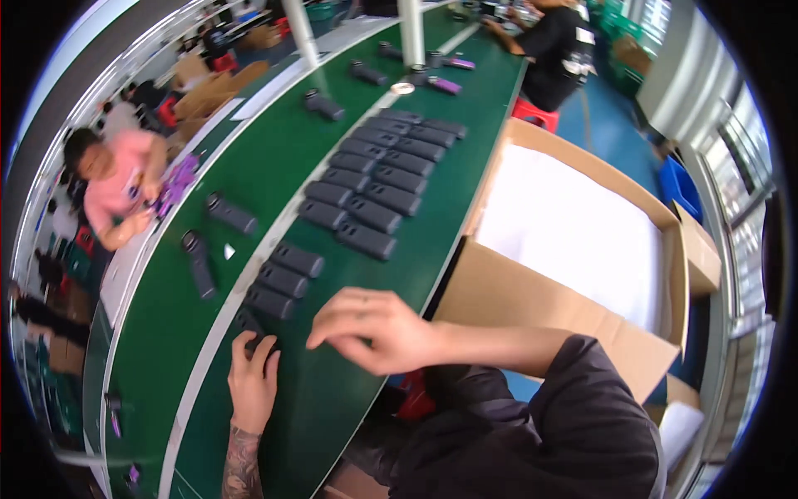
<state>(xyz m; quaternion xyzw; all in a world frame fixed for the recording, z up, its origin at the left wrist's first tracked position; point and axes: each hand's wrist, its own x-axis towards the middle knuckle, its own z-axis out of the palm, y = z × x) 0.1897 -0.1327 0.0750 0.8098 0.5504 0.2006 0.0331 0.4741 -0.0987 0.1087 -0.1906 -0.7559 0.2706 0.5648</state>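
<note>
Near the front of the green table, my left hand (253,382) has its fingertips closed on the end of a dark grey oblong casing (246,319), which the hand partly hides. This casing lies nearest me in a short row of like casings (281,281). To the right, my right hand (370,331) hovers over the table with fingers bent and thumb apart, nothing visible in it. Farther along, more dark grey casings (366,239) lie side by side in two columns.
Dark handles with round heads (231,213) lie along the left of the green table (332,432), past a pale strip. At the right stands an open cardboard box (573,216) with white sheeting. A person in pink (125,183) works across; another in black (561,50) sits farther up.
</note>
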